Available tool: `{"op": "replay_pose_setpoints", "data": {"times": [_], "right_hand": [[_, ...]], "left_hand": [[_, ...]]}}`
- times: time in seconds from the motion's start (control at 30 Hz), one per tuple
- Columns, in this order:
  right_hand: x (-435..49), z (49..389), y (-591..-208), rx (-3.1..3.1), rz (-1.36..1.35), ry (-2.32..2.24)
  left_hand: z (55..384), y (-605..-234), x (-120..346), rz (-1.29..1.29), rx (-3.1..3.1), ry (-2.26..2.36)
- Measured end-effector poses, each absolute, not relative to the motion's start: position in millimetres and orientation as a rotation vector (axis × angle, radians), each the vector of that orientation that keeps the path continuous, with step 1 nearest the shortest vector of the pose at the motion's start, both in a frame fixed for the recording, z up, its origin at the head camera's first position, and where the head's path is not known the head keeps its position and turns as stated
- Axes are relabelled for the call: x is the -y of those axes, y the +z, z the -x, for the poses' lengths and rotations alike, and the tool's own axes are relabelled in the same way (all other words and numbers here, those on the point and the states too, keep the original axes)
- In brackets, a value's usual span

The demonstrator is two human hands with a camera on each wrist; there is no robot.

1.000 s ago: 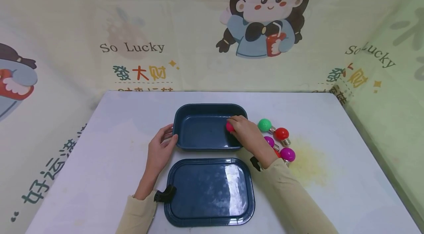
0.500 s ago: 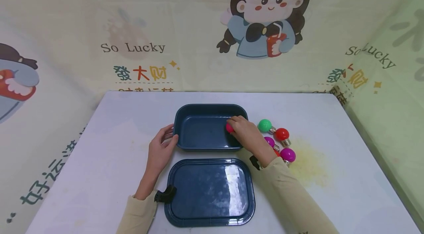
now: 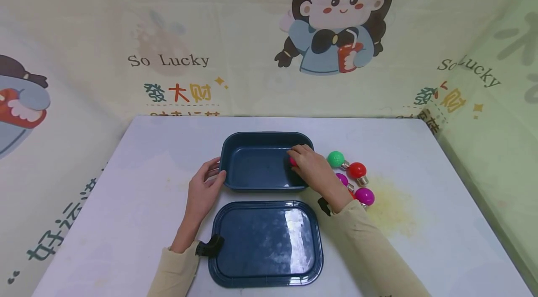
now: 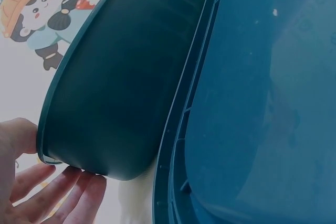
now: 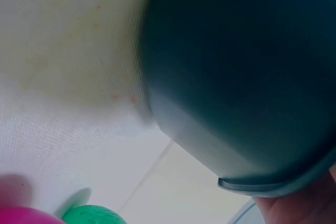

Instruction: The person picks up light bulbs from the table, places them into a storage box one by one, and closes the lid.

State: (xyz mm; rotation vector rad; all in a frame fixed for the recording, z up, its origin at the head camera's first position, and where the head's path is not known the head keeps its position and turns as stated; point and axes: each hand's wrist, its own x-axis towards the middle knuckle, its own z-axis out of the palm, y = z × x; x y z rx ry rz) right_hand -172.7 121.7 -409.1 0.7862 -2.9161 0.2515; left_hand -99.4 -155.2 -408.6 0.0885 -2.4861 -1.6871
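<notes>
Head view shows the right hand (image 3: 310, 166) at the right end inside the box (image 3: 256, 168), fingers closed about a mostly hidden pink object (image 3: 293, 161); whether it touches the bottom, I cannot tell. Bulbs (image 3: 357, 169) lie to the right, the lid (image 3: 266, 243) in front. Left wrist view reveals the left hand (image 4: 39, 182) gripping, thumb at the rim, fingers against the outer wall. Right wrist view gives the opposite end's outside.
</notes>
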Motion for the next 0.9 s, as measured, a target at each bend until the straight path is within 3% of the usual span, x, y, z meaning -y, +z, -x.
{"op": "replay_pose_setpoints", "data": {"times": [0.4,0.9], "right_hand": [[-126.0,165.0,-395.1,2.84,-0.807,0.275],[-137.7,155.0,-384.6,2.787,-0.782,0.298]], "left_hand": [[113.6,-447.3,168.5,-0.068,2.454,-1.666],[114.7,-448.0,168.0,-0.065,2.444,-1.658]]}}
